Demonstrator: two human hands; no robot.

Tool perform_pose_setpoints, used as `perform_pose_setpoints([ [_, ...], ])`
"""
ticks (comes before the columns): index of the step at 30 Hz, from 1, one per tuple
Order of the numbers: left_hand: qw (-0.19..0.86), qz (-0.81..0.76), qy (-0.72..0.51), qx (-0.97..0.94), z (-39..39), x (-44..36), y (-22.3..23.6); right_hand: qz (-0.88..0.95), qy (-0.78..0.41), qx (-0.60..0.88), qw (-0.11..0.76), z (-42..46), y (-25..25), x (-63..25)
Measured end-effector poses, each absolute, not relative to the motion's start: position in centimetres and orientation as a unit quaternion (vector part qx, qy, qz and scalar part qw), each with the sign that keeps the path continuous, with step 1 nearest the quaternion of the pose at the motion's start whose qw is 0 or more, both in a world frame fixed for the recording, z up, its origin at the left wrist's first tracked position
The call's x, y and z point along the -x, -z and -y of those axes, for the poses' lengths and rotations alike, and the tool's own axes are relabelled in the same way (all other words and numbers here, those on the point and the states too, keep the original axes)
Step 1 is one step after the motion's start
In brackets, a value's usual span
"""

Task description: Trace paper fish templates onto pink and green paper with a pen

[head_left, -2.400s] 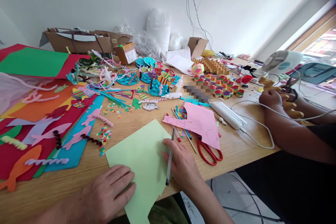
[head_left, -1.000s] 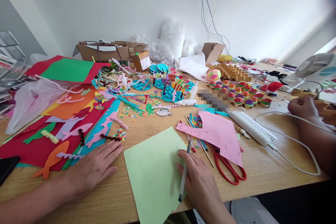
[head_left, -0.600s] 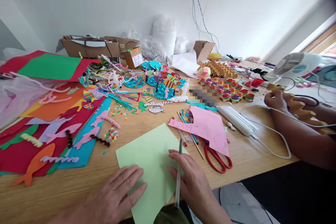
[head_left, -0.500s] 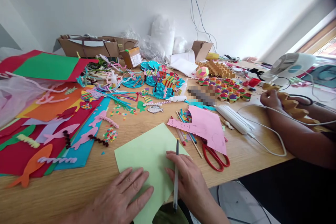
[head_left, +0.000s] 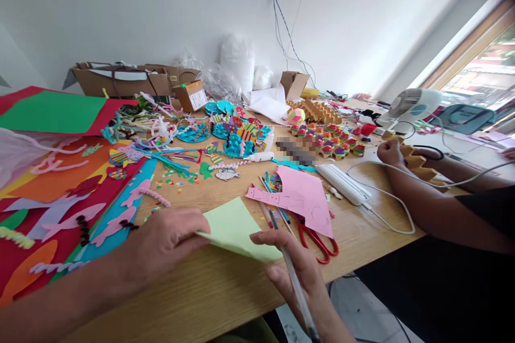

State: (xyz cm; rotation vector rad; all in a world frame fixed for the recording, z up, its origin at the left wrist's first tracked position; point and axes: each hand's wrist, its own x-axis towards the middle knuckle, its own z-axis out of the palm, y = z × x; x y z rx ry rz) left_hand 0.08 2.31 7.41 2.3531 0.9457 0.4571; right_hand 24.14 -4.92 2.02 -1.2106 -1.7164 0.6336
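A light green sheet of paper [head_left: 235, 225] lies in front of me, its near edge lifted and folded up. My left hand [head_left: 171, 238] pinches the sheet's left edge between thumb and fingers. Between the fingers of my right hand [head_left: 300, 270] rests a clear-barrelled pen [head_left: 294, 277], its dark tip pointing away from me. The right index finger and thumb are at the sheet's right end. Just beyond that hand, a pink drawn-on paper [head_left: 306, 201] partly covers red-handled scissors [head_left: 322, 244] and several sticks.
Coloured sheets with fish cutouts [head_left: 72, 220] cover the left side. Behind are blue paper plates [head_left: 237, 144], painted egg-carton pieces [head_left: 338, 139] and cardboard boxes [head_left: 120, 77]. A white power strip [head_left: 344, 183] trails a cable. At right, another person's hands [head_left: 392, 153] hold egg carton.
My left hand has gone from lying flat on the green paper to gripping its left edge. The paper's near part is now turned up. The view has shifted to the right.
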Motion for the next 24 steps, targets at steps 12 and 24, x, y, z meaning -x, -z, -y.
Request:
perform_pose_setpoints([
  [12, 0.431, -0.446, -0.166, -0.767, -8.5, 0.1, -14.2, 0.49, -0.36, 0.53, 0.591, 2.5, -4.2, -23.7],
  [24, 0.608, -0.429, -0.114, -0.658, -9.9, 2.6, -12.5, 0.425, -0.449, 0.487, 0.618, 2.5, -2.6, -24.3],
])
